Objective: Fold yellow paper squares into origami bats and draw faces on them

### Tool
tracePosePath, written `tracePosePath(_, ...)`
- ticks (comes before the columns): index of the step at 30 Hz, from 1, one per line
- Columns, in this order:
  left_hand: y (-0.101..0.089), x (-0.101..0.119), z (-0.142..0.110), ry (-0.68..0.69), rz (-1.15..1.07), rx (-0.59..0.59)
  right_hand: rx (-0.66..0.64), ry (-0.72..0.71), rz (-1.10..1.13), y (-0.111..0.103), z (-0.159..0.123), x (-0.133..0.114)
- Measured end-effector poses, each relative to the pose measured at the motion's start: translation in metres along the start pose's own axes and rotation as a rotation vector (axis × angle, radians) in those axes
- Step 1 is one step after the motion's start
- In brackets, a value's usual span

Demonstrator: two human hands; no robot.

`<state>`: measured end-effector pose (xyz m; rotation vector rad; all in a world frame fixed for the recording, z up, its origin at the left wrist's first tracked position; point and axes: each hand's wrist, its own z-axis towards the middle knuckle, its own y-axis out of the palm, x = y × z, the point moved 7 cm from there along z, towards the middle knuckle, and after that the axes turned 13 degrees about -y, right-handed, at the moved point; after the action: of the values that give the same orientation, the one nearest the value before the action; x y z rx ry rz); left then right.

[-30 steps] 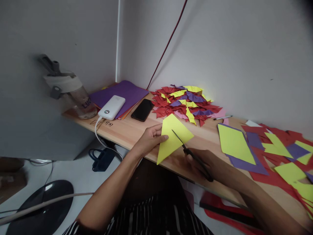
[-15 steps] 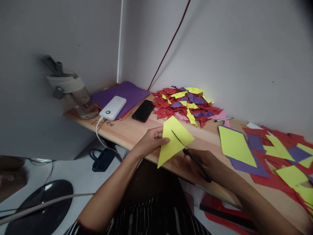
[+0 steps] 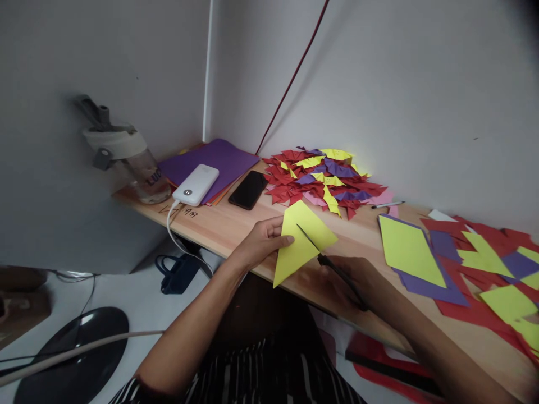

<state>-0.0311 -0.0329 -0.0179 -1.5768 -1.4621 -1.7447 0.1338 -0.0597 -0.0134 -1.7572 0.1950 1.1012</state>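
Note:
A sheet of yellow paper (image 3: 295,255) with slanted edges is pinched along its left side by my left hand (image 3: 267,241), thumb on top. My right hand (image 3: 347,278) is closed around black-handled scissors (image 3: 341,276). One dark blade lies across the paper, pointing up and left; the other blade is hidden beneath it. Both hands are above the front edge of the wooden desk (image 3: 219,224). Beyond the paper lies a heap of folded red, yellow and purple paper pieces (image 3: 324,179).
To the right are a yellow sheet (image 3: 410,252) on purple paper and scattered cut scraps (image 3: 484,255). A black phone (image 3: 248,191), a white power bank (image 3: 196,185) with a cable, purple sheets (image 3: 219,151) and a clear bottle (image 3: 145,174) stand or lie leftward. A pen (image 3: 387,205) lies behind.
The whole view has shifted very slightly. Both hands, the yellow paper and the scissors keep practically the same position relative to each other.

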Motion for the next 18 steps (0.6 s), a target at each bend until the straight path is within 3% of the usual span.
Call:
tracePosePath(9,-0.006,0.001,0.001,0.061,0.000,0.072,-0.012,0.034,0.048,0.003,-0.001,-0.002)
tracePosePath(18,-0.003,0.002,-0.003,0.038,-0.004,0.061,-0.076,-0.201,-0.122,-0.005,-0.001,-0.030)
